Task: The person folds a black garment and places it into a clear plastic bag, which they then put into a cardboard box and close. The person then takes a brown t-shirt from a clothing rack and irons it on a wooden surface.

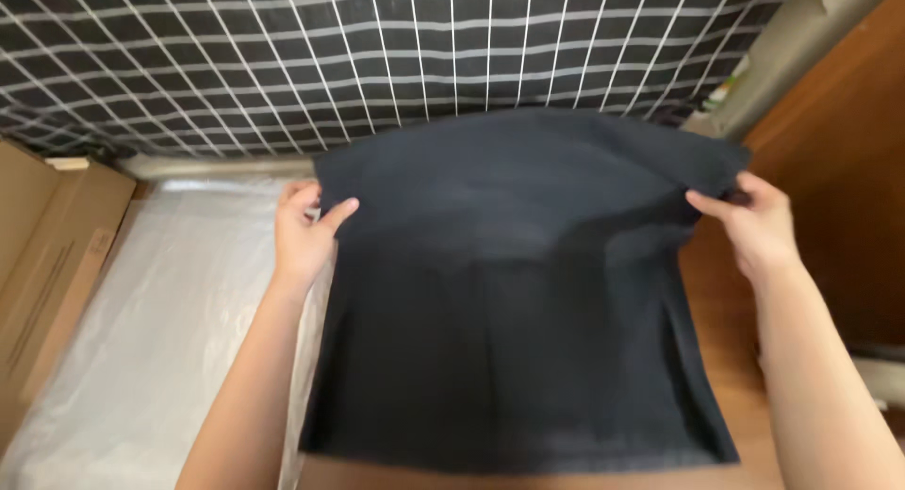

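My left fingers are pinched together on the left upper corner of the dark navy, soft woven cloth garment, thumb laid over the front of the fabric. My right fingers are clamped the same way on the right upper corner, at the right of the frame. Between my left hand and right hand the garment is stretched out wide and fairly flat, filling the middle of the frame and hanging down toward the bottom edge; I cannot tell whether its lower hem rests on anything.

As I judge it, the cloth is spread and held square, but no fold shows in it yet.

Beyond it lies black bedding with a white grid pattern across the top, a clear plastic sheet at lower left, a brown cardboard box at the far left, and a brown wooden floor at right.
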